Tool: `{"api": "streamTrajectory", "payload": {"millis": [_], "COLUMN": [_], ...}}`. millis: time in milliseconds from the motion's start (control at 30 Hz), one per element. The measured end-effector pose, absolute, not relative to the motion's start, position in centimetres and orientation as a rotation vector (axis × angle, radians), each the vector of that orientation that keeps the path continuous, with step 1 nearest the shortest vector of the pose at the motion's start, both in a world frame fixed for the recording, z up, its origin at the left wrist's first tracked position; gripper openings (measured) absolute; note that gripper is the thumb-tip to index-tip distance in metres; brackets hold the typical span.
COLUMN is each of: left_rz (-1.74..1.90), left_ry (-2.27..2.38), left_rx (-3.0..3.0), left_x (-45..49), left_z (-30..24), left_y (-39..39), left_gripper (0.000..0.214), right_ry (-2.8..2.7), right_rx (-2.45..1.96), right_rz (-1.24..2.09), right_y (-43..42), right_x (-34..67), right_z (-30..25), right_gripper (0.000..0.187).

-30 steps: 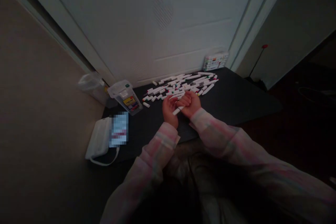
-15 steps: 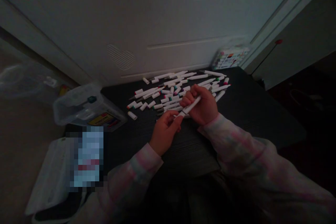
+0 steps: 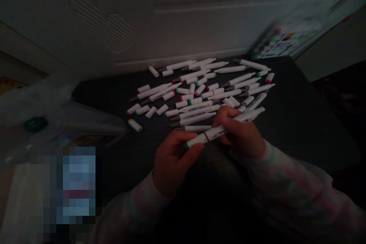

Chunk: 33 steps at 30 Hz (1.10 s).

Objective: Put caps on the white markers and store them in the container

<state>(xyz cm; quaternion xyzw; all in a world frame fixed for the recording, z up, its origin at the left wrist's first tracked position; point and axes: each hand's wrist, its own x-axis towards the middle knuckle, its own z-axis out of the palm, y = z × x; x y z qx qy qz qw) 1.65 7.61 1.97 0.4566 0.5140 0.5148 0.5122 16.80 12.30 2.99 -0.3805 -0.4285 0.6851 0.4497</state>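
A: Grip?
B: Your left hand pinches the green-ended cap, your right hand the marker barrel, near side of the loose markers.
A: Tip?
B: Keep both aligned; fit's too dim to judge.

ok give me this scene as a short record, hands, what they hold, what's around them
left hand: thumb and fingers on the green-ended cap
right hand: gripping the marker by its barrel
join: dark band between cap and barrel; whether fully seated, cannot tell
table: dark, behind the hands strewn with white markers and loose caps
picture left: clear box with green latch
far right: marker pack near the white door
light: dim
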Motion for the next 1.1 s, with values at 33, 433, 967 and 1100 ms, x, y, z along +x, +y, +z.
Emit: {"api": "streamTrajectory", "payload": {"millis": [33, 433, 967, 1100], "left_rz": [1.229, 1.374, 1.355, 1.319], "left_ry": [1.245, 1.259, 1.374, 1.381], "left_rx": [1.105, 1.037, 1.359, 1.418], "left_x": [1.6, 0.7, 0.0, -0.1], "left_z": [1.9, 1.7, 2.0, 2.0], "left_y": [7.5, 7.7, 8.1, 8.1], "left_gripper": [0.014, 0.014, 0.022, 0.022], "right_ry": [-1.047, -0.784, -0.76, -0.731], "right_rx": [-0.957, -0.906, -0.823, -0.806], "right_rz": [1.684, 1.592, 1.721, 1.768], "right_y": [12.3, 13.9, 13.6, 13.6], "right_x": [16.8, 17.8, 17.7, 17.5], "right_z": [3.1, 4.1, 4.1, 4.0], "right_gripper": [0.017, 0.023, 0.011, 0.01]}}
